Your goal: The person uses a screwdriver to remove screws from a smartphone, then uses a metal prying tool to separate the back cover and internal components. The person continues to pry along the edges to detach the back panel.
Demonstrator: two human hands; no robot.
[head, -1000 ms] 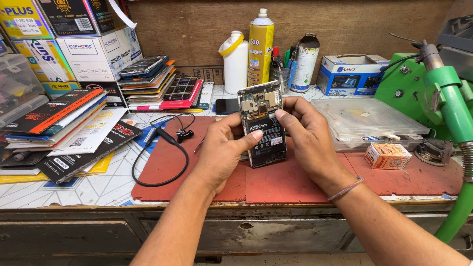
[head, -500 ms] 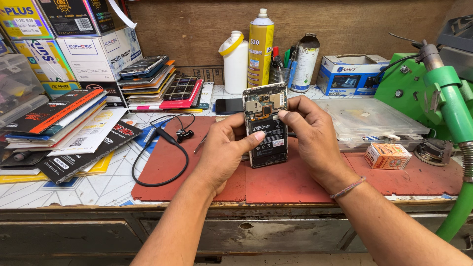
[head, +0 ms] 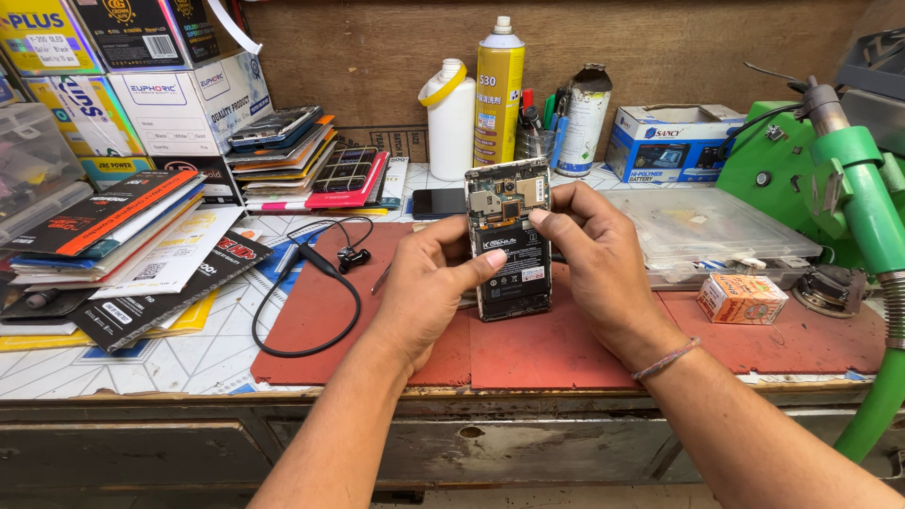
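Both hands hold an opened smartphone (head: 510,240) upright above a red work mat (head: 528,344), its back cover off so the black battery and circuit board show. My left hand (head: 429,283) grips its left edge, thumb lying across the battery. My right hand (head: 589,254) clasps the right edge, with fingertips resting on the board near the phone's top. A thin bracelet circles my right wrist.
Black earphones with cable (head: 311,283) lie on the mat's left. Stacked boxes and booklets (head: 123,226) fill the left side. A white bottle (head: 451,118), yellow spray can (head: 498,90), clear plastic case (head: 702,226), small orange box (head: 742,298) and green machine (head: 830,179) stand behind and right.
The phone has been tipped a little more upright and raised slightly. My right fingers shifted up toward the board at its top.
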